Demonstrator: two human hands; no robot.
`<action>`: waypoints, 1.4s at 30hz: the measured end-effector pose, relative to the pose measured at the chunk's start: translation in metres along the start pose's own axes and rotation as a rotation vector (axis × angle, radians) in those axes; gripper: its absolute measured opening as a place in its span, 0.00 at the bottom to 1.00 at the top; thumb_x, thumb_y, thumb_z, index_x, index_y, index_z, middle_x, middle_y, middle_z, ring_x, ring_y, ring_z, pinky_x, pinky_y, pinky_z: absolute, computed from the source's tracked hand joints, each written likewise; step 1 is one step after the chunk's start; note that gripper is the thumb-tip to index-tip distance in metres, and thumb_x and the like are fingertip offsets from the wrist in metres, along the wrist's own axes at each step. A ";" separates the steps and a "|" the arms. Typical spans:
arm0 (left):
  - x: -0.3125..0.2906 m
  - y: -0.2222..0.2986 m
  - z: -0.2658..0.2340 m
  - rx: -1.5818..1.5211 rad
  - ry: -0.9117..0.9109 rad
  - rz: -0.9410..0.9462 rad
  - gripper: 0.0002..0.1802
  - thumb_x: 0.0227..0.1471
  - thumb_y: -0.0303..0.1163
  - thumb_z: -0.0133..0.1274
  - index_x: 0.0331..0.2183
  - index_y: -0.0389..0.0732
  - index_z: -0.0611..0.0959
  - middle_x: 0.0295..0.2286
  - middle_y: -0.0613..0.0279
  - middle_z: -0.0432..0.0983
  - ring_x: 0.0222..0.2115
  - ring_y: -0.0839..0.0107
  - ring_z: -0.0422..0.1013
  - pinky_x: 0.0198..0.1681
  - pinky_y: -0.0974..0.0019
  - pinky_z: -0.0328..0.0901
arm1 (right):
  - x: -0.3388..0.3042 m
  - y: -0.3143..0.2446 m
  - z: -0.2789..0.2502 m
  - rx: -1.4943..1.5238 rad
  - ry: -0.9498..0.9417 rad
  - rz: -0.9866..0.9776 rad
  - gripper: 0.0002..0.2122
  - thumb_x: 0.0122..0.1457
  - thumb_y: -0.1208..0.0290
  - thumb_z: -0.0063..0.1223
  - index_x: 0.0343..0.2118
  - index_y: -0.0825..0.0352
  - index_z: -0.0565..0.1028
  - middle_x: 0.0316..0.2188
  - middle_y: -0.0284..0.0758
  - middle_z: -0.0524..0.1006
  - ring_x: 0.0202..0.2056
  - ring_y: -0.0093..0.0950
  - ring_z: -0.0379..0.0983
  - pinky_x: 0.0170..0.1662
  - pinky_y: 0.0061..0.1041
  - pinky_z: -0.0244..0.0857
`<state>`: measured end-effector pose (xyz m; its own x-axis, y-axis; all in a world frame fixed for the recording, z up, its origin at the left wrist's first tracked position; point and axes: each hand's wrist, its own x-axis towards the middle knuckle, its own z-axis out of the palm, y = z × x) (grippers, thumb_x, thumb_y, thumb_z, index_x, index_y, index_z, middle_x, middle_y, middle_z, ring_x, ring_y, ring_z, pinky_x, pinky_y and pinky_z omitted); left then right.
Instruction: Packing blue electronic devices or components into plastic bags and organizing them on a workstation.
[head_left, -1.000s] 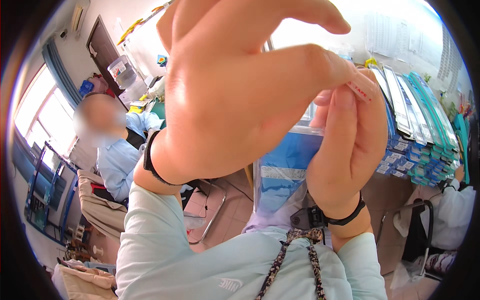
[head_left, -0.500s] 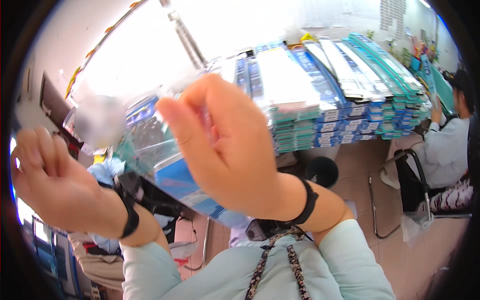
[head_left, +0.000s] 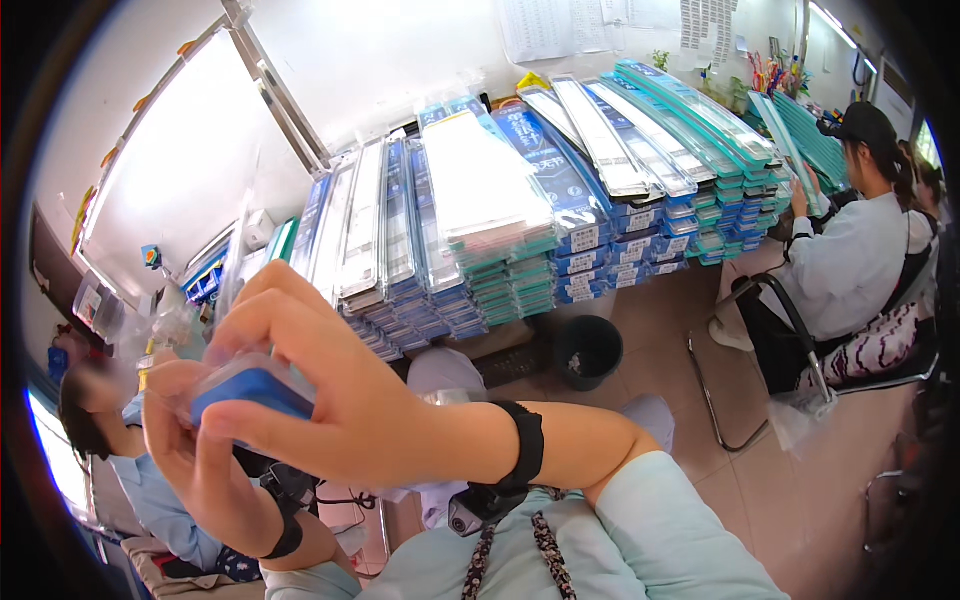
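Both my hands are together at the left, gripping a flat blue package (head_left: 258, 390) in clear plastic. My right hand (head_left: 345, 385) has its thumb along the near face and its curled fingers over the top. My left hand (head_left: 190, 450) holds the package's left side, its fingers wrapped round that edge and partly hidden behind the right hand. The package is seen nearly end-on, so its full length cannot be made out. Black straps with small devices sit on both my wrists.
Stacks of long blue, white and teal packages (head_left: 590, 215) cover the table ahead. A dark bin (head_left: 588, 352) stands on the floor beneath. One person (head_left: 850, 250) sits on a metal chair at the right, another (head_left: 150, 480) at the left. Papers (head_left: 560, 28) hang on the wall.
My hands were apart and raised; they have come together and now grip the blue package. The view has swung right, showing more of the stacks and the person at the right.
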<state>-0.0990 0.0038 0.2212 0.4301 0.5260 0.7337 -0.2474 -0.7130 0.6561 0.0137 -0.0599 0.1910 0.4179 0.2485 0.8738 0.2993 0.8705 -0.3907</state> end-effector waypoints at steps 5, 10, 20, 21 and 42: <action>0.001 -0.008 -0.008 -0.291 0.015 -0.072 0.22 0.46 0.40 0.48 0.39 0.33 0.70 0.32 0.57 0.68 0.32 0.71 0.68 0.37 0.70 0.64 | 0.000 -0.008 0.004 0.032 -0.001 -0.084 0.11 0.47 0.77 0.54 0.33 0.67 0.67 0.32 0.38 0.61 0.35 0.33 0.60 0.40 0.26 0.56; -0.001 -0.026 -0.013 -0.491 0.015 -0.085 0.23 0.45 0.42 0.48 0.40 0.34 0.69 0.31 0.55 0.69 0.31 0.70 0.70 0.37 0.69 0.66 | -0.002 -0.011 0.004 0.118 0.000 -0.050 0.07 0.47 0.80 0.53 0.30 0.67 0.68 0.32 0.37 0.61 0.36 0.32 0.60 0.41 0.26 0.54; 0.014 -0.061 -0.001 -1.093 -0.375 0.254 0.10 0.42 0.21 0.57 0.26 0.41 0.72 0.24 0.65 0.62 0.22 0.78 0.59 0.27 0.71 0.55 | -0.010 -0.003 -0.003 0.104 0.074 -0.236 0.07 0.43 0.85 0.47 0.26 0.67 0.71 0.30 0.38 0.61 0.32 0.31 0.59 0.36 0.26 0.53; 0.014 -0.060 0.005 -1.004 -0.320 0.388 0.10 0.41 0.20 0.57 0.25 0.41 0.72 0.23 0.65 0.63 0.19 0.79 0.57 0.23 0.73 0.53 | -0.010 -0.003 -0.004 0.099 0.066 -0.251 0.08 0.42 0.85 0.45 0.27 0.67 0.71 0.30 0.39 0.61 0.32 0.30 0.59 0.35 0.26 0.53; 0.018 -0.058 0.003 -0.892 -0.486 0.450 0.02 0.37 0.21 0.53 0.21 0.38 0.78 0.25 0.61 0.61 0.22 0.73 0.58 0.22 0.72 0.51 | -0.043 -0.002 -0.025 -0.587 0.051 -0.317 0.23 0.63 0.48 0.27 0.35 0.67 0.63 0.33 0.38 0.63 0.40 0.30 0.61 0.46 0.32 0.56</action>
<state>-0.0742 0.0527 0.1956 0.3904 -0.0744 0.9177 -0.9184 -0.1015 0.3825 0.0165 -0.0833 0.1466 0.2688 -0.0141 0.9631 0.8252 0.5190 -0.2228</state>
